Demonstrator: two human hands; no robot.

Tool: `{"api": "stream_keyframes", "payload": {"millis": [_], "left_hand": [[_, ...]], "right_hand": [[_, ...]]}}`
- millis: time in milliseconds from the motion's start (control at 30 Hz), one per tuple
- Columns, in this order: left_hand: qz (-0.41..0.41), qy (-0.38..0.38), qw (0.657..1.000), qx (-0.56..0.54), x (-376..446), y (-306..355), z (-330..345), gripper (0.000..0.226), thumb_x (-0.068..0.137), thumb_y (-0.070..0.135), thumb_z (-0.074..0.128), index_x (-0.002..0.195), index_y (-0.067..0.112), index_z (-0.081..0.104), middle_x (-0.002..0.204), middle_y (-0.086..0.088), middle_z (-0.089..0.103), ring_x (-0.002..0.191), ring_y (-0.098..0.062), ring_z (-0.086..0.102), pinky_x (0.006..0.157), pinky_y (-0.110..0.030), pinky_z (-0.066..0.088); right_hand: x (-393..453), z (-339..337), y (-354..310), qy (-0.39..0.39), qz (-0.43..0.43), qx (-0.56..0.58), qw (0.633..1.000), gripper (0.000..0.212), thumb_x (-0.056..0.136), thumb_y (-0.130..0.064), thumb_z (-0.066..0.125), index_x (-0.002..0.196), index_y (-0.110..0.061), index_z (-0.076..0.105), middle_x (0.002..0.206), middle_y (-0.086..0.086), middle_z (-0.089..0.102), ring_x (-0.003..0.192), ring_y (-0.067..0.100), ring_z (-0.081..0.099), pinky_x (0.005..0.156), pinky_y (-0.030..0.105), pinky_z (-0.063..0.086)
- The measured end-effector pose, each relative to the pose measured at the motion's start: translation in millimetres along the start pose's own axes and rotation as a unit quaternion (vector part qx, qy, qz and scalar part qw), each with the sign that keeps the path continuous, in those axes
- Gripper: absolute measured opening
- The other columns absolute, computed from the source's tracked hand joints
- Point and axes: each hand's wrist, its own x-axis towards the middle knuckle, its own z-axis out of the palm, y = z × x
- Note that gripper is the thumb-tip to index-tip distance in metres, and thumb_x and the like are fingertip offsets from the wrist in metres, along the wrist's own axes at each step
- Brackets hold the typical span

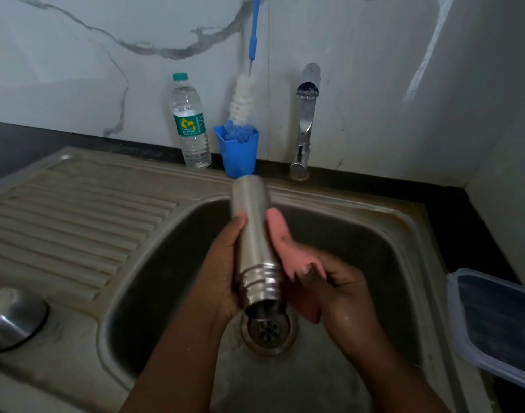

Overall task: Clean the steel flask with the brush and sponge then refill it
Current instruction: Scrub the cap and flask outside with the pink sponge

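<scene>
Over the sink, my left hand wraps its grip around the flask, mouth tilted near and down, while my right hand pinches the soft sponge against its stiff, probably slippery side.

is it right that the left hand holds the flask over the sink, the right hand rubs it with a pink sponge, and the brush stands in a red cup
Not quite. In the head view the cup is blue, not red. The rest holds: the left hand holds the flask over the sink, the right hand rubs it with the pink sponge, and the brush stands in it.
</scene>
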Motion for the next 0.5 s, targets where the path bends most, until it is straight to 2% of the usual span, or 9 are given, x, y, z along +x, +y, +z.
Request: {"api": "stream_keyframes", "payload": {"millis": [67,133,200,267,300,367,433,500], "left_hand": [[0.004,0.038,0.998,-0.045,1,3,-5,0.056,0.085,0.045,0.066,0.123,0.004,0.059,0.084,-0.022,0.072,0.059,-0.032,0.071,0.050,-0.043,0.059],[-0.002,0.059,0.998,-0.031,2,5,-6,0.054,0.087,0.046,0.062,0.121,0.004,0.061,0.077,-0.020,0.072,0.055,-0.031,0.070,0.049,-0.043,0.058],[-0.002,0.033,0.999,0.000,4,2,-6,0.063,0.082,0.050,0.067,0.126,0.006,0.060,0.090,-0.021,0.073,0.066,-0.032,0.071,0.058,-0.043,0.060],[-0.011,-0.014,0.999,0.036,3,-2,-4,0.085,0.064,0.055,0.083,0.131,0.008,0.058,0.109,-0.021,0.072,0.084,-0.033,0.072,0.074,-0.046,0.059],[-0.017,-0.046,0.997,0.061,3,-5,-4,0.093,0.057,0.054,0.089,0.132,0.008,0.057,0.113,-0.021,0.070,0.087,-0.033,0.071,0.076,-0.045,0.059],[-0.025,-0.096,0.988,0.122,0,-7,-2,0.083,0.060,0.044,0.091,0.125,0.003,0.060,0.102,-0.022,0.071,0.077,-0.030,0.071,0.065,-0.038,0.059],[-0.055,-0.127,0.974,0.179,-3,-12,-1,0.072,0.052,0.037,0.090,0.108,-0.002,0.067,0.090,-0.023,0.070,0.068,-0.028,0.068,0.059,-0.034,0.058],[-0.103,-0.154,0.958,0.218,-4,-17,-1,0.072,0.035,0.035,0.094,0.094,-0.002,0.075,0.089,-0.026,0.069,0.072,-0.031,0.067,0.068,-0.036,0.057]], "right_hand": [[-3,6,1,-0.029,0.007,-0.007,1.000,0.027,0.079,-0.015,0.059,0.103,-0.020,0.071,0.106,-0.017,0.072,0.102,0.001,0.066,0.085,0.011,0.047],[-5,10,1,-0.024,0.012,-0.011,1.000,0.029,0.082,-0.017,0.059,0.104,-0.028,0.074,0.108,-0.017,0.072,0.106,0.003,0.066,0.090,0.017,0.048],[-7,11,3,0.002,0.035,-0.021,0.999,0.028,0.091,-0.019,0.060,0.107,-0.038,0.073,0.114,-0.015,0.070,0.111,0.007,0.064,0.099,0.035,0.049],[-7,12,5,0.025,0.050,-0.047,0.997,0.035,0.096,-0.016,0.057,0.113,-0.045,0.068,0.121,-0.016,0.067,0.116,0.008,0.061,0.102,0.043,0.048],[-6,12,4,0.041,0.051,-0.055,0.996,0.039,0.097,-0.015,0.055,0.112,-0.050,0.066,0.123,-0.015,0.066,0.116,0.007,0.061,0.100,0.042,0.050],[-3,9,-2,0.090,0.044,-0.053,0.994,0.044,0.096,-0.017,0.054,0.103,-0.059,0.065,0.127,-0.012,0.064,0.109,0.005,0.064,0.090,0.035,0.056],[2,-1,-7,0.149,0.015,-0.029,0.988,0.040,0.096,-0.018,0.054,0.106,-0.055,0.065,0.129,-0.008,0.063,0.107,0.007,0.065,0.084,0.032,0.058],[7,-13,-8,0.187,0.000,-0.008,0.982,0.035,0.096,-0.019,0.052,0.118,-0.045,0.062,0.129,-0.007,0.063,0.110,0.008,0.064,0.086,0.031,0.057]]}}
